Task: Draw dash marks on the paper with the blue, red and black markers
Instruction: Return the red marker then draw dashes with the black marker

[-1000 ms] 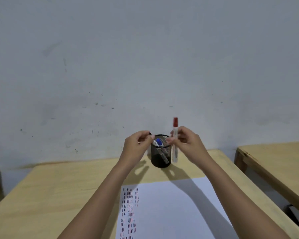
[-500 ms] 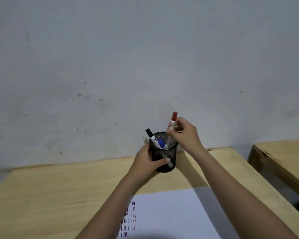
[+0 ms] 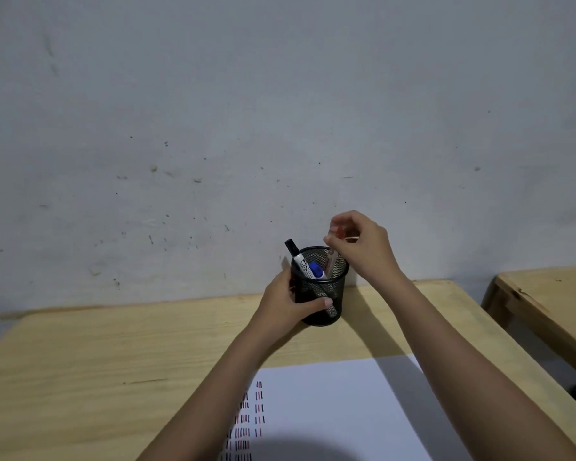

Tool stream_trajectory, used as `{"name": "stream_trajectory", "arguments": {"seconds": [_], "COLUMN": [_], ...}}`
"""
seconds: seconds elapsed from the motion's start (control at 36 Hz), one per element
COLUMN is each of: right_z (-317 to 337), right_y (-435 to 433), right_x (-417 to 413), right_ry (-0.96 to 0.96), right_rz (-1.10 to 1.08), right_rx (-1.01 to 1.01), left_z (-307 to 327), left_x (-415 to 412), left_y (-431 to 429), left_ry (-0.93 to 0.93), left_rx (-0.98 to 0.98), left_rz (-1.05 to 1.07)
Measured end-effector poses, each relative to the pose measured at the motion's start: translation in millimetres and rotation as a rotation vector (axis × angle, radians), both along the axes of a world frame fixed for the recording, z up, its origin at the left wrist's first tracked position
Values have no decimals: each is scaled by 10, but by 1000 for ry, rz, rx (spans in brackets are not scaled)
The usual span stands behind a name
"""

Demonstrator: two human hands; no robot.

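Observation:
A black mesh pen cup (image 3: pixel 337 280) stands on the wooden desk near the wall. My left hand (image 3: pixel 288 302) wraps around its left side. My right hand (image 3: pixel 361 242) hovers over the rim, fingers pinched on the top of the red marker (image 3: pixel 332 259), whose body is partly down inside the cup. The black marker (image 3: pixel 296 255) leans out of the cup to the left, and the blue marker (image 3: pixel 316 271) sits inside with its cap showing. The white paper (image 3: pixel 333 410) lies near me, with columns of red, black and blue dashes on its left part.
The wooden desk (image 3: pixel 113 354) ends against a grey scuffed wall (image 3: pixel 246 128). A second wooden table (image 3: pixel 552 301) stands to the right across a narrow gap. A dark shadow falls over the paper's near edge.
My left hand went from beside the cup to gripping it. My right hand lowered the red marker into the cup, so less of it shows above the rim.

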State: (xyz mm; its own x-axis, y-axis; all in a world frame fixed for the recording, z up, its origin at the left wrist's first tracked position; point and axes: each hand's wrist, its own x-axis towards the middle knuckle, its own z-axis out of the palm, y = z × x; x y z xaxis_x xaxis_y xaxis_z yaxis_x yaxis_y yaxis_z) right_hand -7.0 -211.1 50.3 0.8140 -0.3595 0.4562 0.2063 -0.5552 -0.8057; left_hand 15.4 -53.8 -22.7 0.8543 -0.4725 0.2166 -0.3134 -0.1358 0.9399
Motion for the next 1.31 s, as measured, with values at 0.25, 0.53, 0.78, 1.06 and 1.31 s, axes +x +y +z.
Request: {"name": "stream_trajectory", "arguments": {"seconds": [0.25,0.53,0.78,1.06,1.31], "right_z": [402,353,336,403,640], "right_y": [211,291,310,295,449], "right_x": [-127,171,232,82,-347], "right_ry": [-120,483,628,408,-68], "right_rz": [87,183,203,200,137], "right_rx": [-75,-480,-563,-412,-140], "left_z": [1,-4,-29,-9,87], "left_x": [-12,-2,10,-83,-248], "left_y": [13,25,12,5,10], "left_ry": [-5,33,30,-13,108], "left_rx": [23,30,16,57,-28], "left_rz": [-2,-17,-5,117,212]}}
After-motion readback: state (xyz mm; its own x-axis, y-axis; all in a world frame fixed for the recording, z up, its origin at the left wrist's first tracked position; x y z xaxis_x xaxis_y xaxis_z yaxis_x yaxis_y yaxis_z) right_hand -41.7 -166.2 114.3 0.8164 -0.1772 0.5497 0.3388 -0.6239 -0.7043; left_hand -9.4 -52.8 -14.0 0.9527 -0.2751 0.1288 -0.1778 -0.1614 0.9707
